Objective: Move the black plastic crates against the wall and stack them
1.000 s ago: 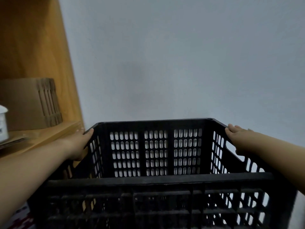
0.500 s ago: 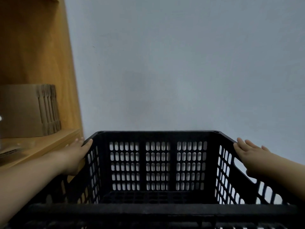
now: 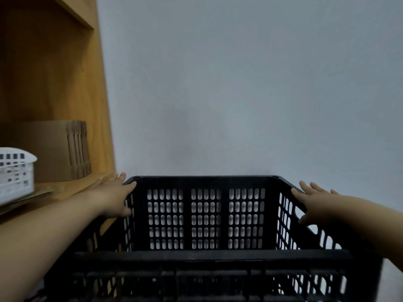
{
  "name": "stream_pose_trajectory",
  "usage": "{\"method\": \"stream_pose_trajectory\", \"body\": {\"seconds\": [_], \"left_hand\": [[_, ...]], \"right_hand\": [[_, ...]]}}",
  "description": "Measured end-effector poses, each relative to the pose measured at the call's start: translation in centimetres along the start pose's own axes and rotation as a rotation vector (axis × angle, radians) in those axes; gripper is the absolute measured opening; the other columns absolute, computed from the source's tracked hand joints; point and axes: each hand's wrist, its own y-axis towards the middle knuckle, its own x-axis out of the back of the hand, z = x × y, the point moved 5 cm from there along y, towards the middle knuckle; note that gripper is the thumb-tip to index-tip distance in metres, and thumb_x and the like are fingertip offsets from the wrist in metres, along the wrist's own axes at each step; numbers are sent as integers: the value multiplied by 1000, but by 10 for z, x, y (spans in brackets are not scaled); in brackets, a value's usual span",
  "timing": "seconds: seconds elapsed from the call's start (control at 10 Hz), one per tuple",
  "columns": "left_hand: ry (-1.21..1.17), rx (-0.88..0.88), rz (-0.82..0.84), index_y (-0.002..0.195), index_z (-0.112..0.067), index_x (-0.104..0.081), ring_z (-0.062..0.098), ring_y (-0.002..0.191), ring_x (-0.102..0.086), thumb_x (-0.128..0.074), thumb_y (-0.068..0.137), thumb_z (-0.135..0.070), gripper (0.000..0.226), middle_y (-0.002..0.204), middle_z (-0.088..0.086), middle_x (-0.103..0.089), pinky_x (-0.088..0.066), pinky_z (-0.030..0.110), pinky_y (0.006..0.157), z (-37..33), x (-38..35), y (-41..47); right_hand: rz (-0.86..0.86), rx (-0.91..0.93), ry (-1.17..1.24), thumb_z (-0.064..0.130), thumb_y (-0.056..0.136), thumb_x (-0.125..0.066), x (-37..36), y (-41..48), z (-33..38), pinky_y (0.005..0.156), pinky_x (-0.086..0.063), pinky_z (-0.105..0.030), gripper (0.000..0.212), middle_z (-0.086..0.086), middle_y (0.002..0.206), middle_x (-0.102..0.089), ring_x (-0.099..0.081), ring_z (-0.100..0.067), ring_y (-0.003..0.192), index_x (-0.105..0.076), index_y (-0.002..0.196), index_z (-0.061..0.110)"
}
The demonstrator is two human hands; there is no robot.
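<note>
Both hands, left hand (image 3: 113, 198) and right hand (image 3: 314, 203), fingers spread on the black crate (image 3: 206, 216) rims at lower center, wall (image 3: 239, 94) close, so stacking's probably left.

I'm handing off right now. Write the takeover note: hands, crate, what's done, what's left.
Left hand: flat on the black crate's left wall, fingers open.
Right hand: on the right rim, fingers spread, not clamped.
Crate: far side close to the grey wall, beside the wooden shelf; contact with the wall cannot be told.
Done: crate brought to the wall.
Left: confirm it sits flush; other crates are out of view.
</note>
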Motion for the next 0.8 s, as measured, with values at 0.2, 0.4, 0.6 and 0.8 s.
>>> {"method": "stream_pose_trajectory", "body": {"seconds": [0.2, 0.4, 0.6, 0.8], "left_hand": [[-425, -47, -234, 148, -24, -12, 20, 146, 1, -26, 90, -61, 70, 159, 5, -1, 2, 43, 117, -44, 20, -78], [-400, -48, -274, 148, -32, -1, 12, 144, 12, -5, 92, -58, 62, 158, -6, 8, 10, 39, 116, -65, -4, -115], [-376, -47, -261, 148, -31, 1, 14, 144, 12, -4, 92, -58, 63, 158, -4, 6, 8, 39, 117, -66, -6, -110], [-435, -89, -244, 149, -27, -3, 16, 145, 11, -9, 93, -57, 64, 159, 1, 7, 6, 41, 118, -64, -5, -110]], "right_hand": [[-47, 178, 268, 51, 94, -34, 14, -77, 35, 119, -2, -43, 69, 0, 159, 9, 6, -15, 146, 0, 149, 28], [-85, 206, 197, 70, 83, 1, -9, -108, 65, 116, 8, -47, 75, 5, 157, 16, 15, -11, 144, 5, 148, 33], [-166, 153, 218, 49, 97, -13, -11, -105, 64, 117, 7, -45, 57, 5, 157, 16, 16, -11, 144, 5, 148, 33], [-178, 159, 264, 72, 85, -16, 1, -112, 62, 119, -1, -44, 81, -1, 159, 11, 11, -16, 145, -1, 149, 27]]}}
